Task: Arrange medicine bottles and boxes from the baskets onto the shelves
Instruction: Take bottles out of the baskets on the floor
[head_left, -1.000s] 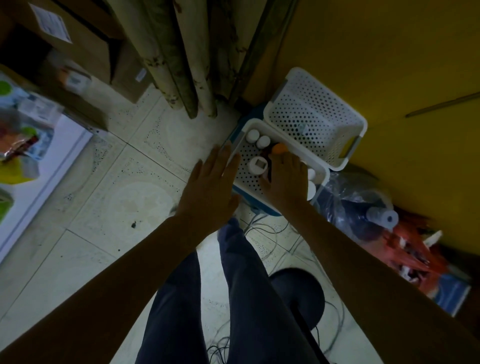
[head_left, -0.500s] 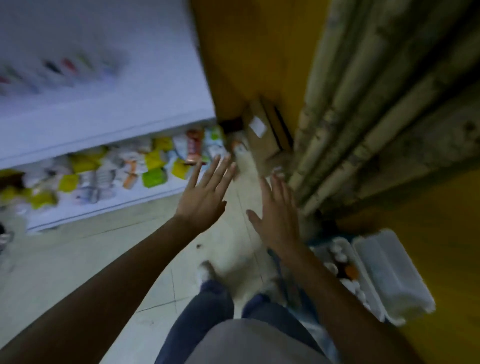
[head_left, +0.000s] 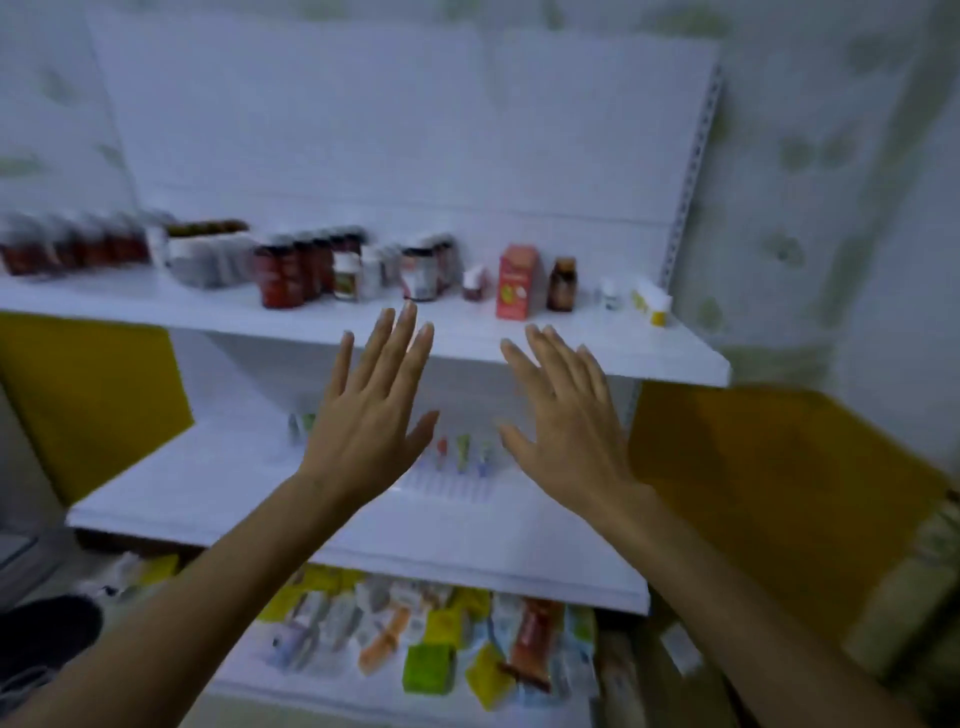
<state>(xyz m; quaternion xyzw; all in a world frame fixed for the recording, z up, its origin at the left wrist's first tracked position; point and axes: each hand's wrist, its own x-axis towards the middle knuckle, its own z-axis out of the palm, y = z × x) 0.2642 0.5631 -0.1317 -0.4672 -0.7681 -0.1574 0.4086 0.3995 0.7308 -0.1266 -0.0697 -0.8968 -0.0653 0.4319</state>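
Your view has swung up from the floor to the top shelf (head_left: 597, 348), and the baskets you were bent over a second ago are out of sight. Your left hand (head_left: 371, 415) and right hand (head_left: 566, 421) are raised just below that shelf's front edge, both flat with fingers straight and spread, holding nothing. The right hand was down among the white bottles in the basket a second ago, yet it has come up empty, so no bottle or box made the trip this time. On the top shelf, dark red bottles (head_left: 280, 278) stand left of your hands, and a red box (head_left: 517, 283), a brown bottle (head_left: 562, 286) and a small white bottle (head_left: 609, 294) stand upright toward its right end. Bare board shows along its front edge. Below it, the middle shelf (head_left: 182, 488) carries a few small blurred items. Lower still lie colourful packets (head_left: 431, 639). The rest of the stock is presumably still in the baskets, so you will likely need another reach down before anything more can be placed.
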